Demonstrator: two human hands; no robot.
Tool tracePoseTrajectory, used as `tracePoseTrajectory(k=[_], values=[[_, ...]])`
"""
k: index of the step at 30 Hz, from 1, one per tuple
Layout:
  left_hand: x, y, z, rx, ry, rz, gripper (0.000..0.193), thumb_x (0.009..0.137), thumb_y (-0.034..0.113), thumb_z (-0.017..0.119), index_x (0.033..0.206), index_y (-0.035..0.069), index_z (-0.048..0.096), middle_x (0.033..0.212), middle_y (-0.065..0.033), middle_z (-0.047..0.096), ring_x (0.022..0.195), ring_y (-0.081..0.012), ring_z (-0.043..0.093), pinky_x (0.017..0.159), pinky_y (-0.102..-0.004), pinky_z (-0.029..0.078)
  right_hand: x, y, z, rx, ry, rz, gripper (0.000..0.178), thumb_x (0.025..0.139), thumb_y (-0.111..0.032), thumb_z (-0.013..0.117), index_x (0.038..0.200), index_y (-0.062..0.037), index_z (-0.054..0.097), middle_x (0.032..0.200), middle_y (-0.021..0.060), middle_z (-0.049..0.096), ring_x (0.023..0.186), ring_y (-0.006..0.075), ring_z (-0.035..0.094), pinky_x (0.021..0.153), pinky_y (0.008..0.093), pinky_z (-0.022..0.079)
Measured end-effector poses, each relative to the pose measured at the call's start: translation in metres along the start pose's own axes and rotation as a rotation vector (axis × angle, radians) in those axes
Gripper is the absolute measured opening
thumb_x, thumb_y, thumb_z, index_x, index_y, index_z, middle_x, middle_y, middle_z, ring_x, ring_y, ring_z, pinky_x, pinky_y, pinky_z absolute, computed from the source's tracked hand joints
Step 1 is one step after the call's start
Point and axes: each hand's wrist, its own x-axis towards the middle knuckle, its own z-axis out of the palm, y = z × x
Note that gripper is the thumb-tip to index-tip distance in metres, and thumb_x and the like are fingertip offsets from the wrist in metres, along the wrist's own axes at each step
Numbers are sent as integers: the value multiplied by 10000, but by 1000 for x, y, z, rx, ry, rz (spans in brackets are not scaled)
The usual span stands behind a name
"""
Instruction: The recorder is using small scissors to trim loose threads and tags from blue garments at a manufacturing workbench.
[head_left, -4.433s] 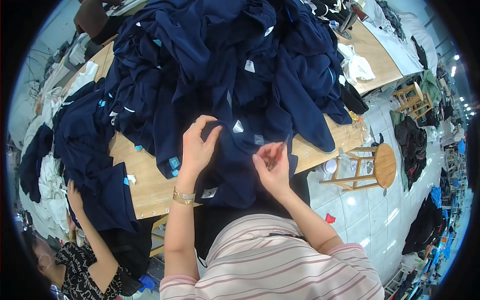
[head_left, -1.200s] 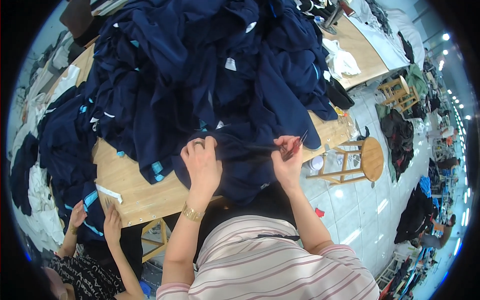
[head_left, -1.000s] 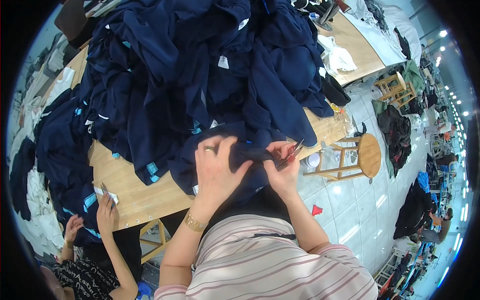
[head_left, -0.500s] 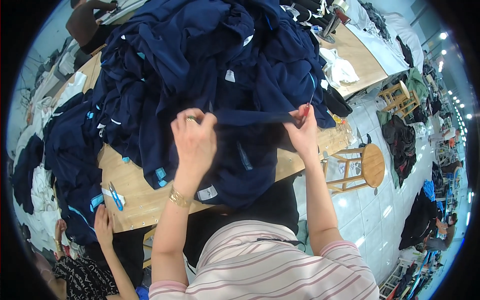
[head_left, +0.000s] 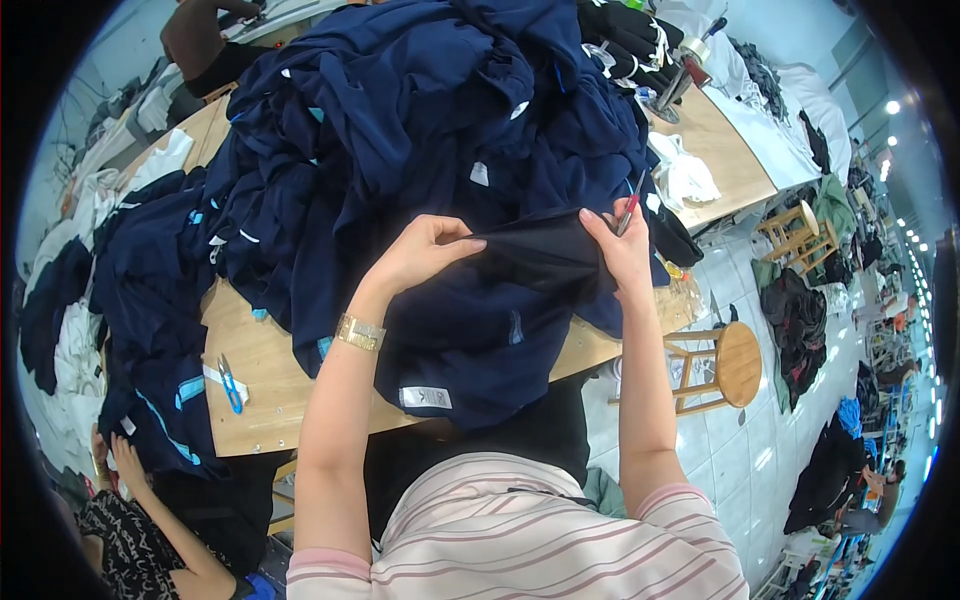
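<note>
A navy garment [head_left: 450, 350] with a white label [head_left: 425, 397] lies over the table's near edge in front of me. My left hand [head_left: 425, 252] pinches one end of its dark band-like part between thumb and fingers. At the other end, my right hand [head_left: 622, 250] grips the fabric, so the black inner side [head_left: 545, 255] stretches between both hands. A slim red-handled tool [head_left: 629, 212] with a thin metal tip also sits in my right hand, pointing up; its exact kind is unclear. Beyond my hands rises a large heap of navy garments [head_left: 400, 100].
Blue-handled thread snips [head_left: 231, 385] lie on the wooden table [head_left: 270, 410] at left. A co-worker's hand [head_left: 127, 465] touches navy cloth there. A wooden stool [head_left: 738, 365] stands at right. White cloth [head_left: 683, 170] and a metal stand [head_left: 668, 100] are at the far right.
My left hand has turned from knuckles up to a sideways pinch, and the band's black inner side now shows. The view has shifted slightly. The co-worker's hand has moved onto the navy cloth.
</note>
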Motion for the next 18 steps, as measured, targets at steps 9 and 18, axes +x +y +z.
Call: tracePoseTrajectory(k=[9, 18], values=[[-9, 1, -8, 500, 325, 219, 166, 647, 36, 727, 763, 15, 610, 690, -100, 594, 659, -234, 594, 598, -314, 465, -1, -11, 12, 113, 20, -203, 398, 733, -98, 777, 819, -108, 388, 710, -37, 423, 648, 47, 407, 607, 171, 376], [-67, -28, -19, 785, 522, 261, 315, 697, 267, 766, 832, 49, 583, 791, -99, 533, 708, -268, 561, 621, -339, 473, -51, -71, 30, 65, -27, -506, 400, 745, 11, 738, 872, -85, 371, 751, 27, 548, 641, 61, 500, 582, 182, 403]])
